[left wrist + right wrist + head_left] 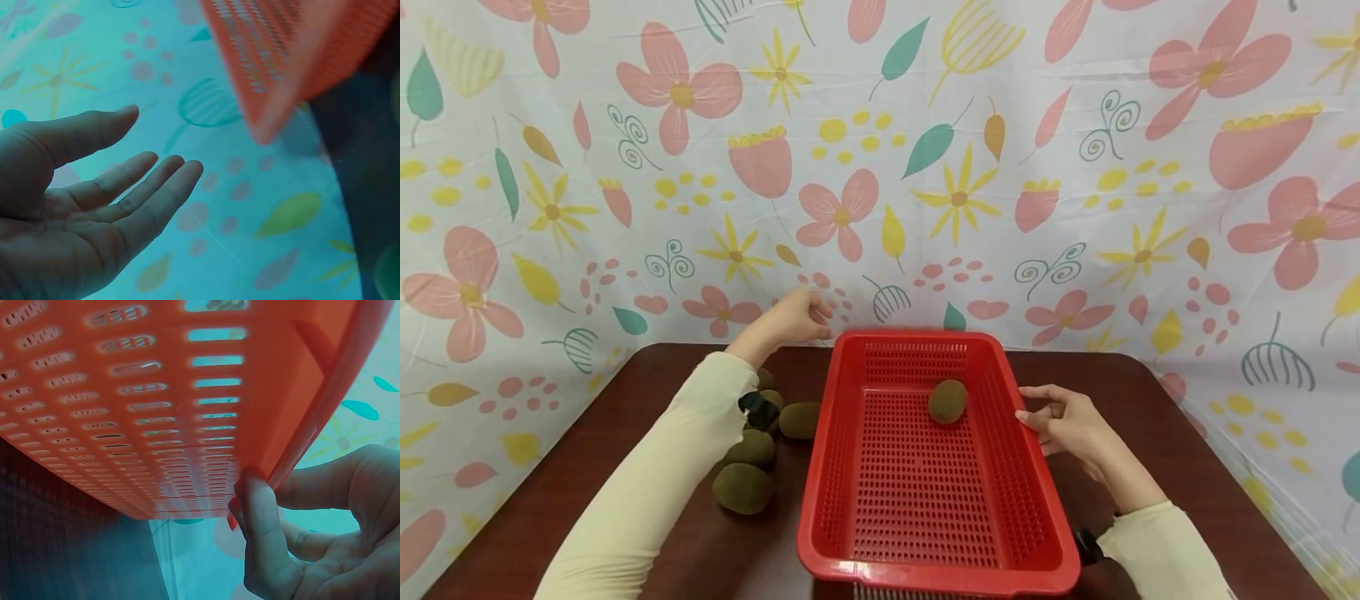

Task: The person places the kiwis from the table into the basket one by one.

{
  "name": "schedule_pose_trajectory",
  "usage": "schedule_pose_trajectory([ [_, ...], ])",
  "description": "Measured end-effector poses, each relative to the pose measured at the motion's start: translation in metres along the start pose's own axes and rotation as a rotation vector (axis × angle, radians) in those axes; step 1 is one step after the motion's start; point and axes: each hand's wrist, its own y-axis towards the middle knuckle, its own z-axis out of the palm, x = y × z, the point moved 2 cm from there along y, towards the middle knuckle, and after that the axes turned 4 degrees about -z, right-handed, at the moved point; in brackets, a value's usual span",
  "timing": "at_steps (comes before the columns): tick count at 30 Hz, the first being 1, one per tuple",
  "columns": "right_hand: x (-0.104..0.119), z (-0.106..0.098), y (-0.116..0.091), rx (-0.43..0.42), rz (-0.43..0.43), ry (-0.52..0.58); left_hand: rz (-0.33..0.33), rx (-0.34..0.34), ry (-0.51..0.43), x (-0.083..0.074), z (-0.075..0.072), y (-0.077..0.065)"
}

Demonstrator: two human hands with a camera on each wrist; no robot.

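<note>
A red perforated plastic basket [820, 500] stands on the table in the head view, with one kiwi [947, 402] lying in its far right part. My right hand [1067, 421] pinches the basket's right rim; in the right wrist view, thumb and fingers meet at that rim [306, 434]. Beyond the basket's far left corner is my left hand [793, 317], holding nothing. The left wrist view shows its fingers [134, 215] loosely extended, apart from the basket's corner. Several kiwis [743, 488] lie left of the basket, some partly hidden by my left forearm.
The dark wooden table [677, 375] ends at a white floral cloth [880, 183] hanging behind it. A single kiwi [800, 420] lies close by the basket's left wall. Dark bands show on both wrists.
</note>
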Motion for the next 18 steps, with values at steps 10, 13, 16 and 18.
schedule_pose_trajectory([
  [10,0.001,-0.001,0.001,-0.001,-0.008,-0.016,0.038,0.038,0.183,0.045,0.024,-0.006],
  [13,0.001,0.000,0.000,0.000,-0.010,-0.015,0.069,0.072,0.267,0.055,0.034,-0.008],
  [16,0.001,0.000,0.000,0.002,-0.006,-0.011,0.094,0.117,0.342,0.061,0.043,-0.011],
  [18,0.001,0.000,0.000,0.004,-0.001,-0.009,0.103,0.144,0.383,0.063,0.048,-0.013],
])
